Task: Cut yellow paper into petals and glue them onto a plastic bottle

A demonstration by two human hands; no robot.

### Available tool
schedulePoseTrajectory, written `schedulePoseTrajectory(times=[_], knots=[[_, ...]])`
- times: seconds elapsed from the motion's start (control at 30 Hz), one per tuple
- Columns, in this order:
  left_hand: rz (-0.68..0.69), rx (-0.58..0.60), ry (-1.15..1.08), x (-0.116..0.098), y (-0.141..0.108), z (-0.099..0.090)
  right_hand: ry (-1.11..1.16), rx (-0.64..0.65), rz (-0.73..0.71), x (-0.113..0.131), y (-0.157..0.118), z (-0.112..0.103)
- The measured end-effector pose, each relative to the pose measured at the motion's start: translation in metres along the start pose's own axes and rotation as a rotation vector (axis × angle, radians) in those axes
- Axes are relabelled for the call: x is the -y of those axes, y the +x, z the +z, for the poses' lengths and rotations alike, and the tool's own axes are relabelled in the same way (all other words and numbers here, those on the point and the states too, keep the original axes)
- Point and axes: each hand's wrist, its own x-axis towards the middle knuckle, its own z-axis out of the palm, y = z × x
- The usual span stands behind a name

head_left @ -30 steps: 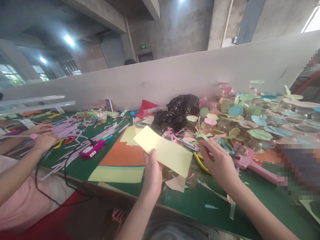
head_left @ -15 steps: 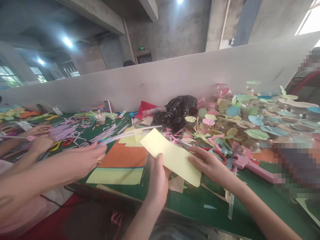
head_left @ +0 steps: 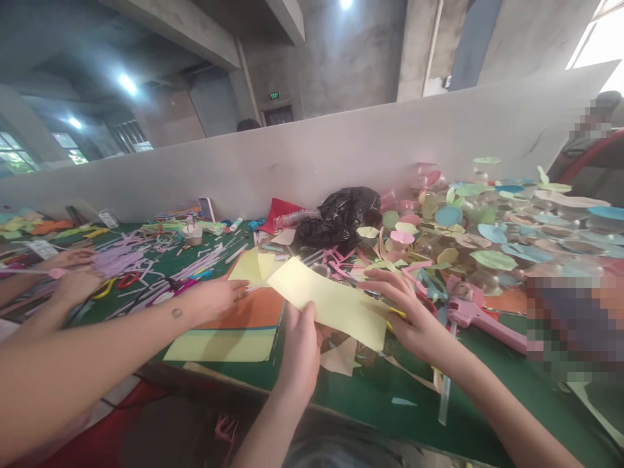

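A pale yellow paper strip is pinched at its lower left edge between the thumb and fingers of my left hand. Just beyond the strip's right end, my right hand is curled around a yellow loop-shaped handle; the rest of that tool is hidden by the paper. Left of my left hand lie orange and pale green sheets. Yellow paper pieces rest above them, with another person's hand reaching there.
A pink glue gun lies right of my right hand on the green table. Behind are a black plastic bag and many clear cups with paper shapes. Other hands work at far left.
My right hand has let go of the strip's right end and now has the yellow handle. The other person's hand has moved right to the yellow pieces, without the clear sticks.
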Motion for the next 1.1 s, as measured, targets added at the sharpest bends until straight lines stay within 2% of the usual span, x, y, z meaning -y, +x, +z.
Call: schedulePoseTrajectory(times=[0.13, 0.3, 0.47, 0.73, 1.1], knots=[[0.059, 0.03, 0.02, -0.007, 0.005, -0.001, -0.106, 0.064, -0.104, 0.006, 0.0, 0.0], [0.056, 0.012, 0.062, -0.008, 0.006, -0.006, -0.086, 0.031, -0.146, 0.011, 0.004, -0.002], [0.073, 0.104, 0.025, -0.003, 0.005, -0.009, 0.056, 0.025, 0.064, 0.012, 0.008, -0.001], [0.112, 0.071, 0.002, -0.003, 0.001, -0.004, 0.382, 0.084, 0.344, 0.009, 0.01, 0.007], [0.124, 0.143, -0.01, 0.003, 0.003, 0.0, 0.464, 0.092, 0.404, 0.01, 0.01, 0.007]])
